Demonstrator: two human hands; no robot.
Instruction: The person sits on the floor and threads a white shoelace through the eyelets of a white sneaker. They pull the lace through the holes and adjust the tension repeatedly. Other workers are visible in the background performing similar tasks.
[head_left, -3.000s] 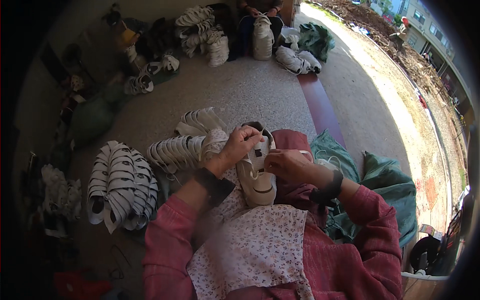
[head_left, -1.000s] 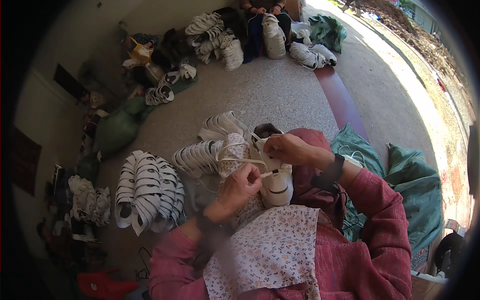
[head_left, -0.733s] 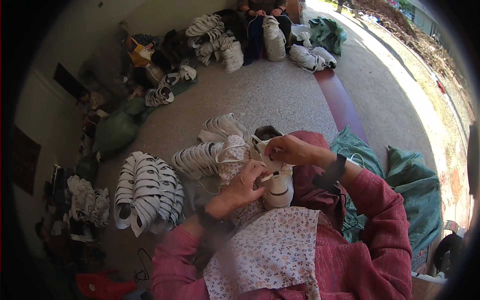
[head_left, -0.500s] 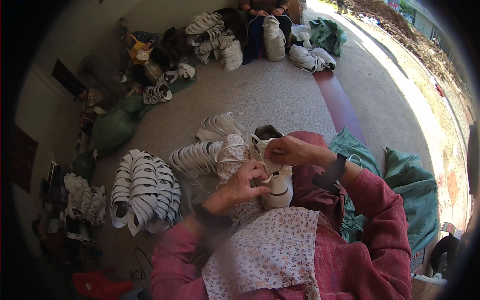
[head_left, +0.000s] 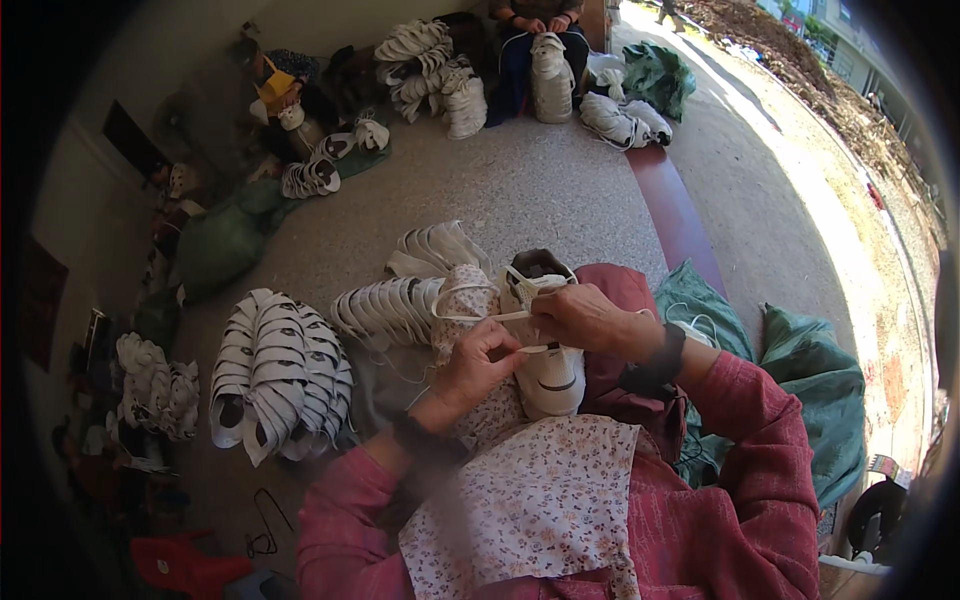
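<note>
A white shoe upper (head_left: 550,388) rests across my lap, its toe towards me and its dark-lined opening away from me. My left hand (head_left: 472,368) is closed in a pinch on a flat white shoelace (head_left: 536,349) at the left side of the upper. Over the lacing area, my right hand (head_left: 592,318) has its fingers pressed together, and a stretch of lace runs out from them to the left. Its fingertips are partly hidden, but they seem to grip that lace. Under my forearms lies a floral apron (head_left: 530,490).
Nested white uppers form a stack (head_left: 285,370) on the floor at left, and another row (head_left: 388,308) lies beside my knee. Green sacks (head_left: 815,395) stand at right. Other people sit farther off, one (head_left: 540,25) handling a stack of uppers. A red stool (head_left: 185,565) is at lower left.
My left hand has drawn slightly left and down from the upper, pulling the lace out. My right hand has shifted a little right, and a lace now stretches leftward from it.
</note>
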